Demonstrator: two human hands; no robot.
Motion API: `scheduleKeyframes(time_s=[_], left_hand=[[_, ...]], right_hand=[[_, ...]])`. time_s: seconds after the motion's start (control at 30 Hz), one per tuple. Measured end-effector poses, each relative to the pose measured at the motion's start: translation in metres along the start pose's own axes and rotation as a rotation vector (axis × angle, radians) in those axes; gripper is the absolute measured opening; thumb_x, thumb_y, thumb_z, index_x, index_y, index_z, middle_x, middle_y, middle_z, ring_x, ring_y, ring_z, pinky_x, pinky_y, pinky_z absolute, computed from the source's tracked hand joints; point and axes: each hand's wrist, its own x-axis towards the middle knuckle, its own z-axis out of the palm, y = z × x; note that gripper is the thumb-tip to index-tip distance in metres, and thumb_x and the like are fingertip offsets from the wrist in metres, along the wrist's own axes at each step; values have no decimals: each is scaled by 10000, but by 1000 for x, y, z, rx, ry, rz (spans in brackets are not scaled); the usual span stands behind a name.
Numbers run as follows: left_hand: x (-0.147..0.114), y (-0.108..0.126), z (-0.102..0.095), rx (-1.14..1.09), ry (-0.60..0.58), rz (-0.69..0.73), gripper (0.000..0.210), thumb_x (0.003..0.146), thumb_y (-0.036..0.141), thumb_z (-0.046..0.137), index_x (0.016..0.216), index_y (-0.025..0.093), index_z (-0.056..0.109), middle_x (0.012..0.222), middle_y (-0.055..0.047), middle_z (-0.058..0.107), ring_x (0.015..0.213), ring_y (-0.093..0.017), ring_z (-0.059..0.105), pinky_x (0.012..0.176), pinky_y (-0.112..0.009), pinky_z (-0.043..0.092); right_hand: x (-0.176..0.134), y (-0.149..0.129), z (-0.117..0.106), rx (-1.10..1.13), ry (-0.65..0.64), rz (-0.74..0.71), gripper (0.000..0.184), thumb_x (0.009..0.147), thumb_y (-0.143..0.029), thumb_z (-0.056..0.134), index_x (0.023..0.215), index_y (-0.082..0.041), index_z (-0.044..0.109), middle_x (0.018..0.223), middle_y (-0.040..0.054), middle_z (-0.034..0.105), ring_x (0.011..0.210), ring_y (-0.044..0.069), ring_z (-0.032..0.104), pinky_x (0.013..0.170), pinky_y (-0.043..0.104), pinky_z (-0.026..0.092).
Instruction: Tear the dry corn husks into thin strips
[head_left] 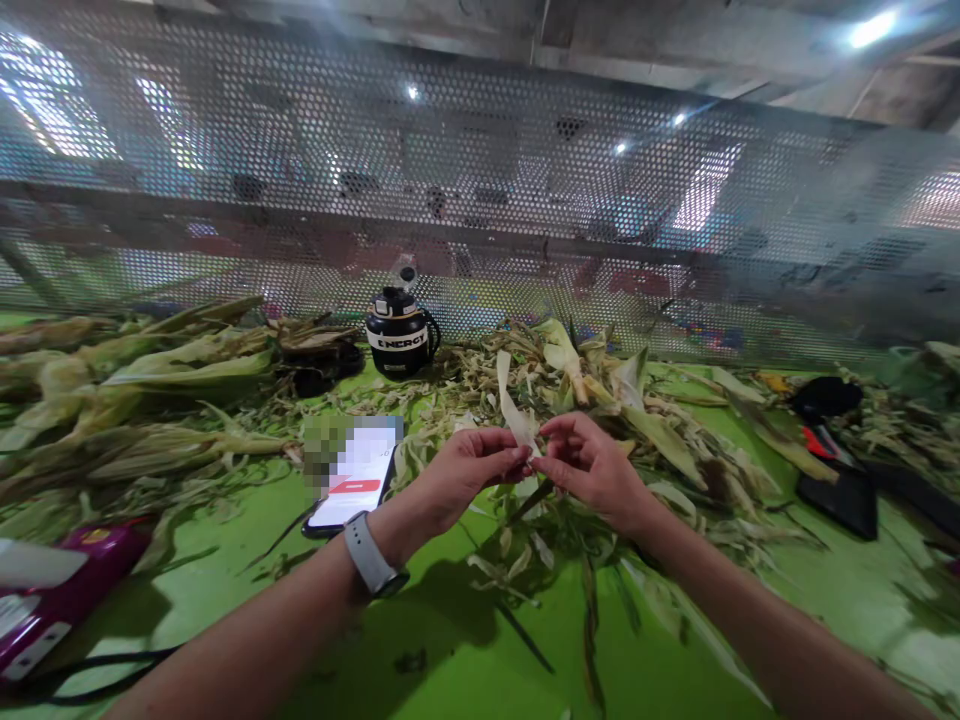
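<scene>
Between my hands a pale strip of corn husk (512, 403) stands upright, its upper end curling over. My left hand (484, 462), with a grey watch band at the wrist, pinches its lower part between thumb and fingertips. My right hand (589, 468) meets it from the other side, thumb and forefinger closed near the strip's base; whether a second piece lies between them is too small to tell. Below the hands are loose husk shreds (517, 570). Behind them rises a heap of dried corn husks (622, 390).
A lit phone (356, 475) lies left of my hands. Behind stands a black jug (401, 335) before a perforated metal screen (480, 190). Whole husks (187, 370) pile up at left, near a magenta device (90, 580) with a black cord. Black items (836, 495) lie at right on the green table (337, 650).
</scene>
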Motion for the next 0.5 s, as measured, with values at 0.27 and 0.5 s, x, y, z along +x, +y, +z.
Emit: scheduleKeyframes(time_s=[0.27, 0.5], left_hand=[[1, 4, -1, 97, 8, 14, 144, 653, 285, 740, 680, 160, 673, 664, -15, 625, 601, -100, 496, 590, -218, 362], [-3, 11, 3, 130, -72, 7, 143, 668, 282, 727, 748, 169, 694, 715, -16, 641, 663, -117, 524, 664, -235, 385]], right_hand=[[1, -8, -10, -375, -51, -447, 64, 828, -252, 635, 870, -216, 666, 802, 45, 618, 750, 168, 582, 662, 290, 479], [-1, -11, -12, -364, -141, -367, 93, 814, -263, 656, 881, -206, 686, 785, 38, 665, 716, 159, 617, 677, 288, 478]])
